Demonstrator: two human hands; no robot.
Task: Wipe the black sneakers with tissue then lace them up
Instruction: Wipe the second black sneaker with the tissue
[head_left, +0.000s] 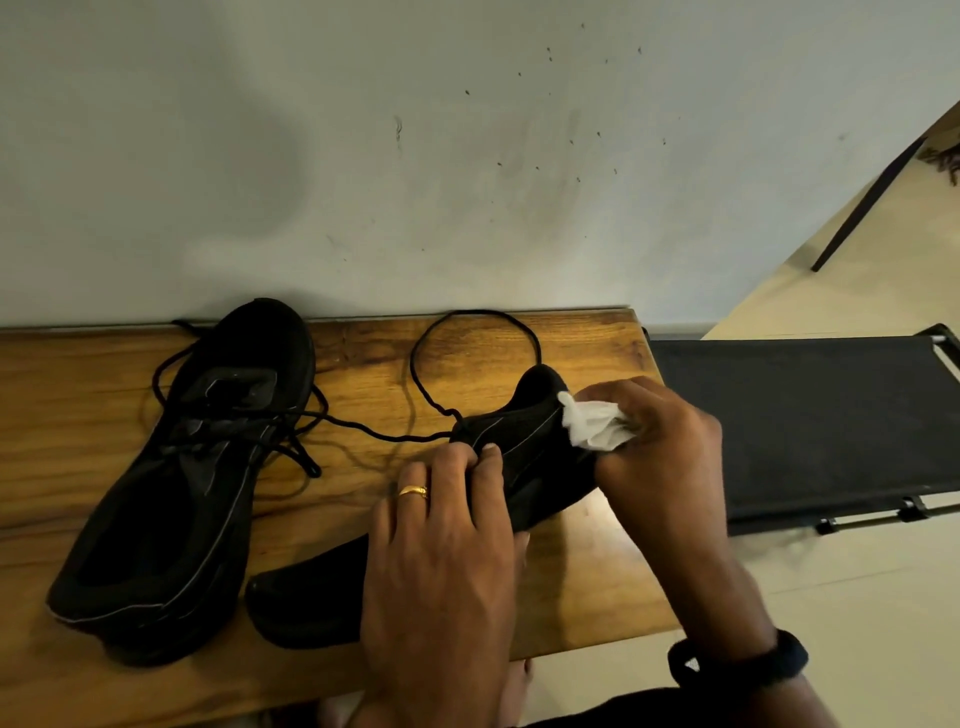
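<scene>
Now left hand (441, 545) grips the sneaker (527, 421); right hand (660, 441) pinches tissue (592, 423) against it.

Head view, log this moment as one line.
step: wiping; right hand: pinches tissue on held sneaker; left hand: grips it; other sneaker: on bench

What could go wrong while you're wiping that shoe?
The thin tissue pinched in the right hand could tear and leave white bits on the held sneaker, which the left hand grips. The loose lace looped on the bench runs toward the other sneaker and its laces, so turning the shoe might tangle them or drag that sneaker.
</scene>
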